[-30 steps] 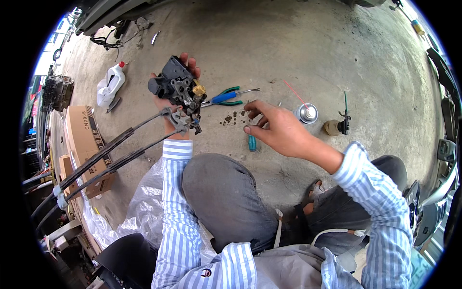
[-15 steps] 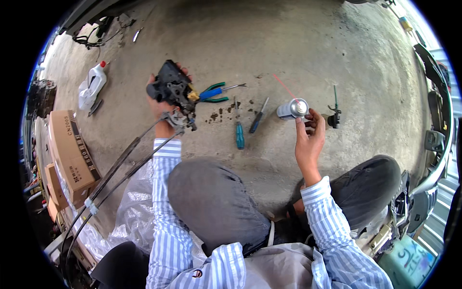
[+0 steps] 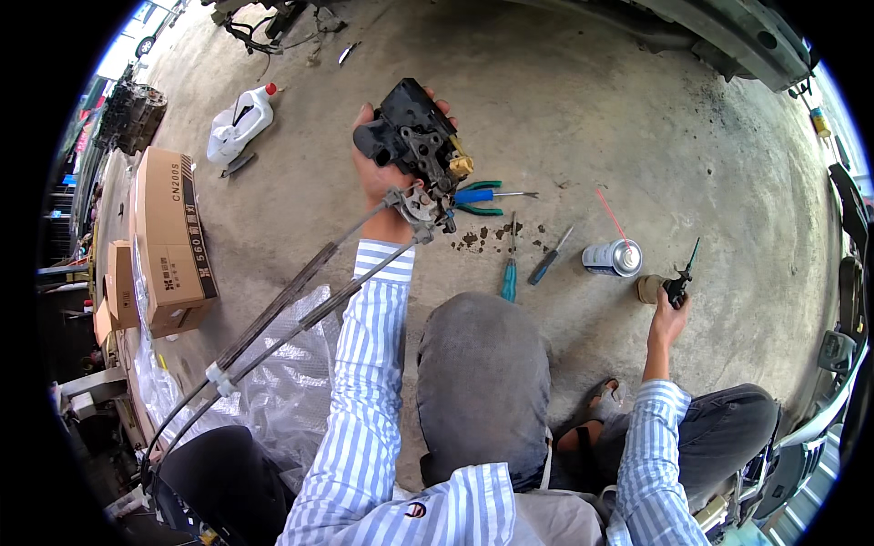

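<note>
My left hand point(image 3: 371, 182) is wrapped round a black car door latch point(image 3: 408, 126), holding it up off the floor. A yellow plastic piece sits on the latch's side, and two dark cables point(image 3: 300, 284) run from it down to the lower left. On the right, my right hand point(image 3: 670, 320) closes on the black trigger head of an oil can point(image 3: 649, 289) with a brown body and thin green spout. Just left of that stands a spray can point(image 3: 614, 258) with a red straw. A screwdriver with a teal handle point(image 3: 509, 278) and a dark-handled screwdriver point(image 3: 546, 267) lie between my hands.
Beyond the latch lie green-handled pliers point(image 3: 487, 210) and a blue-handled pry tool point(image 3: 478, 195). Farther left are a white jug point(image 3: 241, 126) with a red cap and a cardboard box point(image 3: 171, 246). Bubble wrap point(image 3: 291, 355) spreads beside my left arm. Dark wet spots mark the concrete.
My right hand has let go of the spray can, moved right and taken hold of the oil can. My left hand still holds the latch. The whole view has shifted.
</note>
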